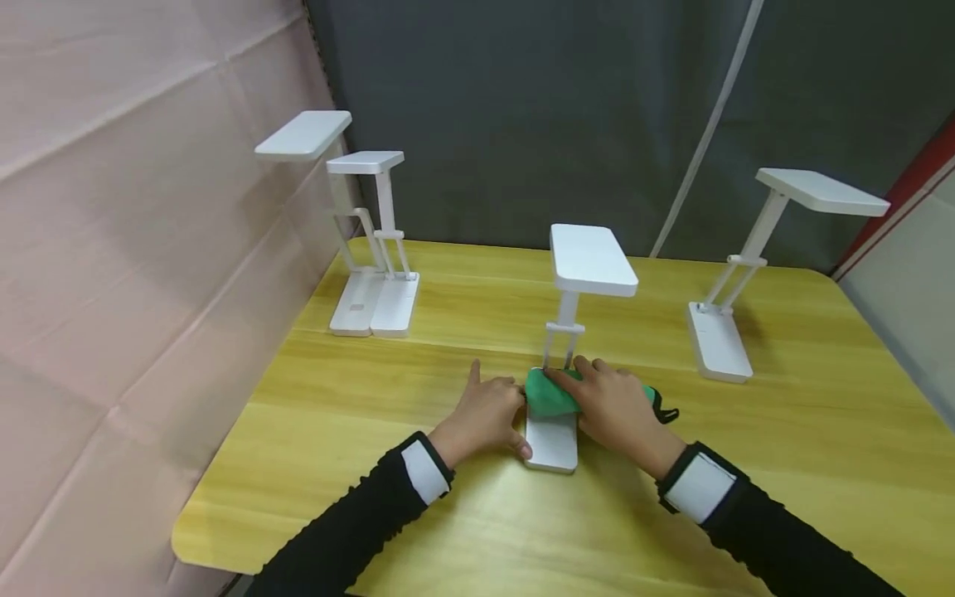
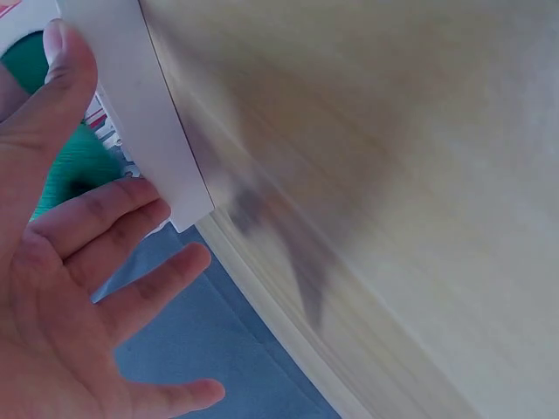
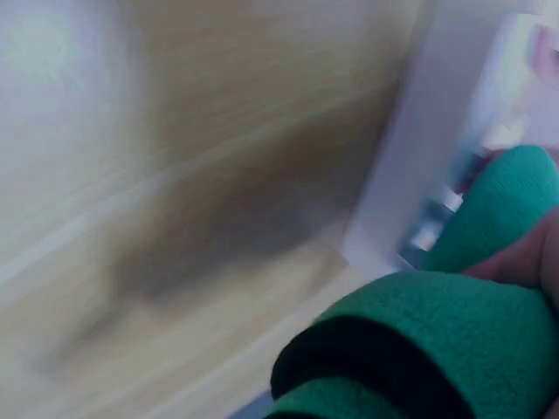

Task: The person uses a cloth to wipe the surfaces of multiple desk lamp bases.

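A white folding desk lamp (image 1: 593,257) stands at the front middle, its base (image 1: 552,446) flat on the table. On that base, below the two thin struts, lies a green cloth (image 3: 476,305) with black trim and a black loop (image 1: 666,410). My right hand (image 1: 622,410) pinches the cloth and presses it onto the base; part of this hand is cut off in the right wrist view. At the base's left side, my left hand (image 1: 485,419) touches the edge with thumb and fingertips. Its other fingers (image 2: 153,288) spread out straight in the left wrist view.
Two more white lamps (image 1: 366,162) stand side by side at the back left, bases touching. Another white lamp (image 1: 821,192) is at the back right. The wood-grain table (image 1: 448,531) meets a pink cloth wall (image 1: 149,290) at left and a dark curtain (image 1: 507,124) behind.
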Demonstrator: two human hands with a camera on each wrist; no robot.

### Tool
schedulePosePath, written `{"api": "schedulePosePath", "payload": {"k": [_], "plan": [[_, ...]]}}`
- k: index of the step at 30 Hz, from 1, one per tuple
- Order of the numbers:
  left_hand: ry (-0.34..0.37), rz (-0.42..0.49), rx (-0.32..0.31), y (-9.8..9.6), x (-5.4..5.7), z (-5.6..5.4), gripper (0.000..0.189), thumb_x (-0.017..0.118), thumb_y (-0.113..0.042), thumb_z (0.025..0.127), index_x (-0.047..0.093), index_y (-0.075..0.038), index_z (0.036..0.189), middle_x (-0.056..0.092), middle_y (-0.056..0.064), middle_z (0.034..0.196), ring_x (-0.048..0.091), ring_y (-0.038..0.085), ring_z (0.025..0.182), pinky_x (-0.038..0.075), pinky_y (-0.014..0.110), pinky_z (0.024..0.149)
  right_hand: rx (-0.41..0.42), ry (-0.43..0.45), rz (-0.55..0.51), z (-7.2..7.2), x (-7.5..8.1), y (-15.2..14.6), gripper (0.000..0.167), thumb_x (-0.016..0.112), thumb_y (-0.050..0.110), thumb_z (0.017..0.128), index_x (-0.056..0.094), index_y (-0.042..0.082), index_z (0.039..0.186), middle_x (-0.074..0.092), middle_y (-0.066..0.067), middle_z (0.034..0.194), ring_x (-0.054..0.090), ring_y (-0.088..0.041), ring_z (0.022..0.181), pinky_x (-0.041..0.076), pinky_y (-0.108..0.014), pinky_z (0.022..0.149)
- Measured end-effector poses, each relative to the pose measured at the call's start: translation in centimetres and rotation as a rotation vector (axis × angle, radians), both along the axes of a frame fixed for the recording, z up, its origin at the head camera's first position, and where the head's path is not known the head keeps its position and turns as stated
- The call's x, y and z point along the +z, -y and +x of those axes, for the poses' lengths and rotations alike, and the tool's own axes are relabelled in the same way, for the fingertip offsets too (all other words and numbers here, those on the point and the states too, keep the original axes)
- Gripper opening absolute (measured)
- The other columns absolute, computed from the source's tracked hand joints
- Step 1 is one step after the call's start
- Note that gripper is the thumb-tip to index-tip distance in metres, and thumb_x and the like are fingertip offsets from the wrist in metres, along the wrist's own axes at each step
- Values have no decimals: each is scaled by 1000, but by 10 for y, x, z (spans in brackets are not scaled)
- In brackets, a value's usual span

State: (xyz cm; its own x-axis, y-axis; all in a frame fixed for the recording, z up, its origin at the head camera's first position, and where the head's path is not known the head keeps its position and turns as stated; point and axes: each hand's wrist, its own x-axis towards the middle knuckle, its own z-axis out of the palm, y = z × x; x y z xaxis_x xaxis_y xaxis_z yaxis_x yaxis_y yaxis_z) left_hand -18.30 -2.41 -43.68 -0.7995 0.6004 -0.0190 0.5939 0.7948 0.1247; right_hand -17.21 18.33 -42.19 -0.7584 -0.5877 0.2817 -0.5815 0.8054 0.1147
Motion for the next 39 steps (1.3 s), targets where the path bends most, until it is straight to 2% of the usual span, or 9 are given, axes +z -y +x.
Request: {"api": "schedulePosePath", "payload": {"k": [4, 12, 16, 23, 25, 28, 33, 36, 39], "plan": [[6, -19, -9, -5, 1, 0, 53, 80, -63, 53, 70, -20, 82, 68, -2, 104, 56, 20, 116, 19, 69, 103, -26, 11, 27, -2, -12, 5, 57, 80, 16, 68, 65, 17, 123, 62, -15, 106, 59, -28, 70, 42, -32, 39], [-5, -22, 10, -1, 1, 1, 74, 84, -55, 57, 68, -18, 119, 58, -3, 132, 51, 23, 124, 16, 68, 104, 89, 105, 33, 24, -8, 5, 59, 75, 8, 64, 68, 20, 121, 63, -8, 98, 59, -22, 67, 42, -30, 41], [-32, -41, -4, 1, 0, 0, 67, 84, -51, 61, 69, -19, 119, 56, -5, 133, 51, 23, 124, 18, 68, 104, 144, 175, 33, 44, -3, 2, 63, 71, 3, 61, 67, 22, 121, 60, -2, 93, 57, -18, 68, 38, -27, 41], [-50, -65, -24, 0, 1, -1, 82, 78, -64, 56, 66, -18, 123, 56, -5, 133, 51, 21, 124, 20, 68, 103, 238, 368, -63, 69, -2, -7, 73, 62, -5, 56, 67, 31, 119, 57, 5, 94, 51, -8, 71, 35, -22, 46], [-52, -53, -27, 1, 0, -1, 81, 79, -62, 56, 66, -18, 123, 56, -5, 133, 52, 22, 123, 21, 68, 103, 224, 396, -112, 66, 2, -10, 74, 61, -5, 57, 66, 29, 122, 60, 1, 102, 53, -9, 76, 37, -22, 49], [-51, -26, -25, 2, 2, -2, 78, 81, -59, 58, 67, -18, 122, 57, -4, 133, 52, 23, 122, 20, 69, 102, 142, 324, -162, 44, 10, -11, 70, 62, -5, 60, 66, 25, 124, 61, -8, 108, 54, -13, 77, 39, -22, 49], [-15, -33, -10, 2, 3, -1, 84, 79, -62, 57, 65, -17, 125, 56, -4, 134, 50, 21, 124, 17, 69, 103, 24, 173, -123, 1, 5, -13, 60, 66, -3, 67, 67, 21, 122, 57, -5, 90, 47, -12, 64, 34, -23, 42], [-6, -56, -10, 0, 2, 1, 86, 77, -64, 58, 63, -17, 128, 54, -6, 135, 48, 20, 126, 17, 68, 103, -17, 160, -107, -5, -5, -15, 56, 66, -2, 68, 68, 19, 120, 56, -5, 87, 47, -13, 62, 34, -26, 42], [-16, -61, -11, 0, 1, 1, 86, 77, -64, 57, 63, -17, 128, 54, -6, 136, 48, 20, 126, 18, 68, 104, -26, 194, -109, 2, -11, -17, 57, 66, -3, 67, 69, 18, 120, 57, -3, 87, 46, -12, 62, 35, -26, 43]]}}
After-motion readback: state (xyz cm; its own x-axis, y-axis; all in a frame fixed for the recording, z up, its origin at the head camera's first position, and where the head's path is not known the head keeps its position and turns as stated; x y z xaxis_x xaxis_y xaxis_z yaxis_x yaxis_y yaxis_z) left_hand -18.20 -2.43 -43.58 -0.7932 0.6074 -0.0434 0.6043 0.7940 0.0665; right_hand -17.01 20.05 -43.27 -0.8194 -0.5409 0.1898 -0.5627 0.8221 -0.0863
